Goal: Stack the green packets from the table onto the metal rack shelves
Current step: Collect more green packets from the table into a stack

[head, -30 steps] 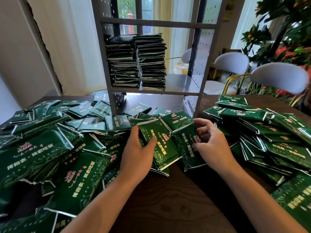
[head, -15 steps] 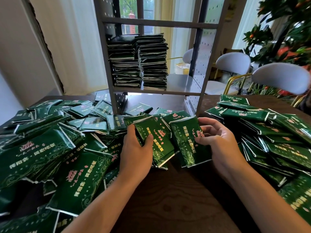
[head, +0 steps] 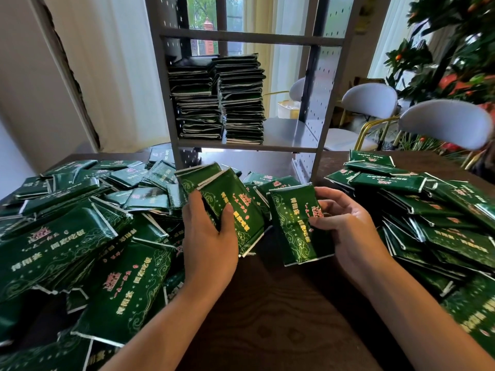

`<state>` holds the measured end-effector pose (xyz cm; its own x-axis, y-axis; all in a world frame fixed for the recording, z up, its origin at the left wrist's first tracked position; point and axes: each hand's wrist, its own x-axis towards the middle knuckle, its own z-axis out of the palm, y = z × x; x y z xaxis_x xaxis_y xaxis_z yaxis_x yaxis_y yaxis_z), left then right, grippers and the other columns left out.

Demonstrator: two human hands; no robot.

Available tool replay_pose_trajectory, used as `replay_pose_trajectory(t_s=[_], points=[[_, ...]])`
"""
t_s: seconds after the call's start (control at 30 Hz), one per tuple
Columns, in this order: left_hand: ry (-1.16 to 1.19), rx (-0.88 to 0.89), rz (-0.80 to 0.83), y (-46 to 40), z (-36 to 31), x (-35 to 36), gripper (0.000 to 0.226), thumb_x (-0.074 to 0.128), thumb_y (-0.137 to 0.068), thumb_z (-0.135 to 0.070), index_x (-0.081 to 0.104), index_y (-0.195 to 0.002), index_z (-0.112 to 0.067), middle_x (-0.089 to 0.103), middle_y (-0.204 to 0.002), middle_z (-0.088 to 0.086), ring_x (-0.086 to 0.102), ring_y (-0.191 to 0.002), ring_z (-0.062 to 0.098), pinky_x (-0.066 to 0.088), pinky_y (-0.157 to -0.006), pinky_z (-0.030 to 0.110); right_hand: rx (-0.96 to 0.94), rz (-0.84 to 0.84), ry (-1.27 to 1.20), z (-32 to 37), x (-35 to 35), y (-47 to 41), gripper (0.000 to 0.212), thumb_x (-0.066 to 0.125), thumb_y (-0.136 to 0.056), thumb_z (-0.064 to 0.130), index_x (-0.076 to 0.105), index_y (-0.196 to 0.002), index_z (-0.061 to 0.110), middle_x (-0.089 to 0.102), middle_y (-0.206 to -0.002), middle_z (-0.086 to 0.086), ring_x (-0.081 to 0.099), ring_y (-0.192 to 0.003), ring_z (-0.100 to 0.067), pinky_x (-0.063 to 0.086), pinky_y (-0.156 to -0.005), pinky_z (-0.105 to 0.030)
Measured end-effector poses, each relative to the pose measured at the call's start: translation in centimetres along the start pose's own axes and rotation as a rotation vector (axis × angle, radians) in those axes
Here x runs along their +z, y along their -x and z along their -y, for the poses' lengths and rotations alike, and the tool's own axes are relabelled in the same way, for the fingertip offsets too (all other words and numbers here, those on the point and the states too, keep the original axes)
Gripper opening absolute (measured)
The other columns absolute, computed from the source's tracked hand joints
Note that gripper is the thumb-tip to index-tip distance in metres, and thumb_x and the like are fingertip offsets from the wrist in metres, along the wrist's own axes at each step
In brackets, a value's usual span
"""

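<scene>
dark wooden counter (head: pixel 267 317) under everything, heaped left and right with loose green packets (head: pixel 67 236). behind it, grey metal rack (head: pixel 318 103), middle shelf already carrying two tall packet stacks (head: pixel 217 97) side by side on its left half, bare shelf to their right, top shelf bare as far as visible. two pale chairs (head: pixel 439 121) and a leafy plant off to the right. closer in, left hand (head: pixel 211 236) curled round a small fan of several packets (head: pixel 227 199), thumb across the front, edges not squared. right hand (head: pixel 345 228) pinching a single packet (head: pixel 297 223) by its right edge, thumb on the face, fingers curled behind, tilted just beside the left bundle. probably gathering a batch before lifting to the shelf. risks from here: glossy wrappers sliding out of the uneven fan on the way up; single packet slipping from so light a pinch; tall, slightly ragged stacks toppling if a new batch lands off-centre or nudges them; sleeves or forearms dragging the nearer heaps off the counter edge.
</scene>
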<state>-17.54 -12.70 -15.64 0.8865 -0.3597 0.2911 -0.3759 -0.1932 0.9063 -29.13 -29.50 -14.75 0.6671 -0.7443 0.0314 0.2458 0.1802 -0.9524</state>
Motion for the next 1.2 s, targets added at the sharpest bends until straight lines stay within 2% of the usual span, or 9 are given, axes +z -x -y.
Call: replay_pose_trajectory(t_s=[0.07,0.17,0.37,0.53,0.63,0.7,0.83,1.0,1.2], points=[[0.016,-0.032,0.077,0.0,0.0,0.1,0.055,0.057,-0.101,-0.034,0.032,-0.149,-0.03,0.036,-0.15,-0.017,0.041,-0.132,0.007,0.035,-0.1,0.024,-0.004,0.037,-0.005,0.0,0.1,0.1,0.053,0.056,-0.072,-0.028,0.07,-0.104,0.012,0.068,-0.077,-0.002,0.065,-0.081,-0.023,0.055,-0.078,-0.035],[0.056,-0.089,0.204,0.5,-0.4,0.3,0.066,0.056,-0.101,-0.036,0.022,-0.157,-0.029,0.032,-0.13,-0.026,0.025,-0.126,-0.006,0.02,-0.103,0.019,-0.031,0.09,0.034,-0.2,0.5,0.5,0.054,0.061,-0.07,-0.027,0.073,-0.098,0.017,0.064,-0.086,-0.008,0.062,-0.083,-0.024,0.056,-0.073,-0.031],[0.094,-0.135,0.338,0.7,-0.6,0.4,0.076,0.053,-0.098,-0.05,0.012,-0.16,-0.033,0.014,-0.165,-0.017,0.014,-0.141,-0.005,0.014,-0.109,0.021,-0.04,0.114,0.077,-0.8,1.1,0.9,0.039,0.071,-0.074,-0.019,0.068,-0.098,0.011,0.059,-0.073,-0.005,0.062,-0.077,-0.022,0.056,-0.079,-0.038],[0.081,-0.077,0.449,1.1,-0.7,0.4,0.062,0.068,-0.089,-0.049,0.028,-0.135,-0.059,0.029,-0.129,-0.049,0.027,-0.119,-0.029,0.02,-0.098,-0.002,-0.13,0.091,0.3,-1.3,1.4,1.0,0.029,0.078,-0.078,-0.005,0.067,-0.096,0.015,0.06,-0.071,-0.001,0.058,-0.069,-0.015,0.053,-0.069,-0.026],[0.109,-0.044,0.449,1.1,-0.5,0.5,0.067,0.068,-0.091,-0.043,0.022,-0.139,-0.055,0.041,-0.122,-0.043,0.039,-0.124,-0.015,0.032,-0.102,0.013,-0.082,0.1,0.425,-1.3,1.6,1.1,0.035,0.077,-0.085,0.012,0.063,-0.115,0.023,0.068,-0.097,-0.001,0.066,-0.082,-0.013,0.053,-0.068,-0.018],[0.165,-0.002,0.431,0.9,-0.2,0.5,0.072,0.068,-0.092,-0.036,0.022,-0.146,-0.052,0.052,-0.129,-0.033,0.052,-0.12,-0.012,0.043,-0.103,0.019,0.005,0.171,0.404,-1.3,1.6,1.1,0.048,0.076,-0.088,0.02,0.055,-0.129,0.033,0.064,-0.117,-0.001,0.067,-0.098,-0.012,0.052,-0.078,-0.021],[0.22,0.117,0.372,1.1,-0.1,0.5,0.093,0.068,-0.094,-0.022,0.002,-0.151,-0.055,0.037,-0.143,-0.036,0.042,-0.127,-0.019,0.04,-0.097,0.004,0.034,0.238,0.368,-1.4,1.6,1.1,0.097,0.084,-0.063,0.032,0.036,-0.146,0.046,0.049,-0.139,0.002,0.055,-0.125,-0.019,0.046,-0.105,-0.04],[0.213,0.214,0.399,1.1,0.0,0.6,0.111,0.07,-0.093,-0.016,-0.017,-0.145,-0.062,0.028,-0.157,-0.028,0.033,-0.137,-0.016,0.033,-0.107,0.007,-0.131,0.289,0.233,-1.2,1.3,1.6,0.09,0.078,-0.059,0.018,0.048,-0.137,0.052,0.061,-0.133,0.002,0.061,-0.122,-0.022,0.046,-0.107,-0.056],[0.157,0.127,0.493,0.8,0.7,0.6,0.087,0.075,-0.089,-0.014,0.021,-0.145,-0.052,0.056,-0.127,-0.034,0.051,-0.121,-0.013,0.043,-0.107,0.023,-0.258,0.323,0.424,-1.4,1.4,1.9,0.071,0.064,-0.066,0.006,0.05,-0.128,0.04,0.064,-0.116,0.019,0.062,-0.109,-0.003,0.051,-0.09,-0.026]])
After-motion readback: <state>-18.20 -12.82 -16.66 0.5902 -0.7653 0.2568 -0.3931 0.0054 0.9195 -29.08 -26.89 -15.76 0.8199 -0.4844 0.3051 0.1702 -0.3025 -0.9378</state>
